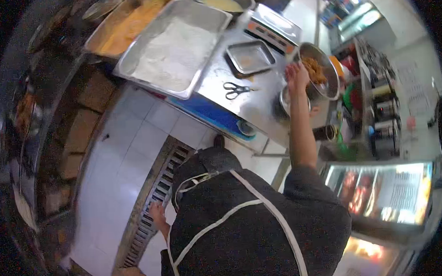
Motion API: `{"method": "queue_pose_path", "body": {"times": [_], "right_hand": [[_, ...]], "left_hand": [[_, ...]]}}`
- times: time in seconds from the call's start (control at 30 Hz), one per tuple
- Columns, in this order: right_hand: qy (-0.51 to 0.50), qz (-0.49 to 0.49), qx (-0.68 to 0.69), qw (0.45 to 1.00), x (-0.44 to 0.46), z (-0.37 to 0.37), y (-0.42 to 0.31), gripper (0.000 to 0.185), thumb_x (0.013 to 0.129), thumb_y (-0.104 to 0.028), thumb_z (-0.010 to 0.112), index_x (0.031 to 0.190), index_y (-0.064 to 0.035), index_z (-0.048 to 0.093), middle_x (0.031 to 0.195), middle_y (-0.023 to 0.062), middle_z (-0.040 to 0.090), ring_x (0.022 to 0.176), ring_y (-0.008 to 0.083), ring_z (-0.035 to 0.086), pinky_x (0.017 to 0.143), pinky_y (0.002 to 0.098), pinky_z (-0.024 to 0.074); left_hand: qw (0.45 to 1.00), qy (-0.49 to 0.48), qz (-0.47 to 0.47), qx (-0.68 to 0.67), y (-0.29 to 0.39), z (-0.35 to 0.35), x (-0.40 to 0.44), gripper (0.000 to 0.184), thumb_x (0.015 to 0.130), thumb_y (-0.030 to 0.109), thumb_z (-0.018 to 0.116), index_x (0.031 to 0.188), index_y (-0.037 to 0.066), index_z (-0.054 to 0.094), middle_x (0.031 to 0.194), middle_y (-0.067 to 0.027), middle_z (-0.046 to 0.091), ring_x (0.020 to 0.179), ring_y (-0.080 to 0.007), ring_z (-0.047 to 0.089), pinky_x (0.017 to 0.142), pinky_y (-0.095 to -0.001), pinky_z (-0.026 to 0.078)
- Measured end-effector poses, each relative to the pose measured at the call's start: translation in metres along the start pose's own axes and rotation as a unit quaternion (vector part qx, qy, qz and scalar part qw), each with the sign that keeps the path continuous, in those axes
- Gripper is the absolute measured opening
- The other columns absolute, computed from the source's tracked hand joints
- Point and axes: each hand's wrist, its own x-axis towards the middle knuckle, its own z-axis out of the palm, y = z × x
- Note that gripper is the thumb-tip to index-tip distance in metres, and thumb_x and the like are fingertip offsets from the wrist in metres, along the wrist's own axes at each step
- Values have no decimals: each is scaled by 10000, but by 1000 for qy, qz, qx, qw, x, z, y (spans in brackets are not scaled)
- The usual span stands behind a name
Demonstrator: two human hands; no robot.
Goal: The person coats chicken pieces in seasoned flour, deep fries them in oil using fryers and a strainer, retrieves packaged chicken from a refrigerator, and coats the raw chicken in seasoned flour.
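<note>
The right hand (298,77) is at the near-left side of the big bowl (332,78), at the end of an outstretched arm; the food (314,70), a browned heap, lies inside that bowl, just to the right of the fingers as seen here, so the relation that counts is a short sideways one, across the rim. The heap's long axis slants from upper left to lower right, running across the line of the forearm rather than along it; the right hand is much the nearer of the two. Its fingers look bent and drawn partly together; blur hides the fingertips, so I cannot tell how far they close, whether they touch the rim, or whether they have hold of anything.

The left hand (157,214) hangs low over the floor grate, well apart from the table (213,88); its fingers are loosely bent and partly open, with nothing seen in them.

A small bowl (283,99) sits partly hidden beside the right forearm; the scissors (240,90) lie left of it, handles to the left, blades pointing towards it; the small tray (251,57) is above them, below the scale (274,26).
</note>
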Motion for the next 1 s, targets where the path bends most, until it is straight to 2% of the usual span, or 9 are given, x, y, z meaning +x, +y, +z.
{"method": "queue_pose_path", "body": {"times": [0.03, 0.23, 0.37, 0.43, 0.67, 0.73, 0.83, 0.87, 1.0], "right_hand": [[42, -17, -18, 999, 27, -8, -9, 343, 810, -261, 591, 1057, -50, 482, 943, 97, 525, 826, 240, 550, 694, 366, 480], [284, 85, 12, 955, 145, -107, -8, 414, 761, -329, 605, 1101, -129, 481, 1057, 85, 532, 950, 280, 519, 729, 444, 472], [261, 77, 41, 961, 199, -180, 1, 435, 749, -339, 592, 1144, -183, 497, 1226, 64, 501, 1072, 300, 474, 795, 540, 427], [218, 161, 78, 959, 198, -176, -7, 381, 776, -249, 567, 1120, -98, 499, 1168, 105, 510, 992, 296, 523, 802, 551, 437], [394, 71, 43, 915, 243, -198, -9, 299, 796, -197, 542, 1043, -36, 494, 1009, 124, 537, 903, 287, 561, 784, 528, 470], [446, 70, 8, 892, 244, -200, -18, 277, 802, -182, 535, 1021, -18, 492, 964, 130, 545, 878, 285, 572, 778, 521, 479], [518, 93, -57, 848, 230, -193, -31, 247, 810, -160, 524, 988, 8, 490, 896, 138, 556, 839, 281, 588, 770, 512, 493], [519, 105, -64, 846, 224, -192, -32, 238, 813, -152, 520, 978, 17, 489, 874, 141, 560, 827, 280, 594, 768, 508, 497], [283, 146, 26, 947, 198, -214, -24, 223, 813, -164, 557, 953, -4, 490, 776, 120, 569, 826, 283, 603, 751, 486, 518]], "left_hand": [[989, 6, 80, 122, -7, -16, 3, 395, 917, 344, 415, 1183, 70, 513, 1130, -148, 538, 892, -289, 534, 773, -408, 429], [924, 97, -248, -274, -5, -18, -1, 338, 918, 331, 411, 1103, 77, 534, 1019, -134, 540, 813, -270, 529, 699, -397, 431], [909, 111, -268, -300, 20, -32, 9, 308, 919, 323, 408, 1050, 81, 547, 945, -124, 541, 761, -258, 525, 651, -389, 433], [914, 112, -260, -290, 38, -31, 18, 296, 919, 318, 407, 1023, 83, 554, 908, -119, 541, 734, -252, 524, 626, -386, 434], [959, 206, -6, -197, 90, -25, 142, 276, 920, 303, 402, 930, 91, 578, 778, -103, 544, 643, -230, 517, 541, -373, 437], [864, 192, -182, -428, 110, -41, 185, 217, 902, 251, 440, 976, 81, 554, 766, -104, 554, 632, -226, 546, 506, -334, 445], [573, 122, -415, -696, 134, -61, 223, 201, 875, 173, 498, 1045, 66, 517, 748, -105, 569, 615, -220, 588, 453, -276, 458], [671, 37, -330, -663, 131, -73, 228, 225, 895, 218, 513, 987, 16, 549, 910, -120, 580, 801, -262, 575, 728, -379, 503], [749, 68, -324, -575, 133, -76, 262, 150, 861, 137, 492, 741, 47, 481, 682, -63, 486, 542, -166, 467, 475, -307, 393]]}}
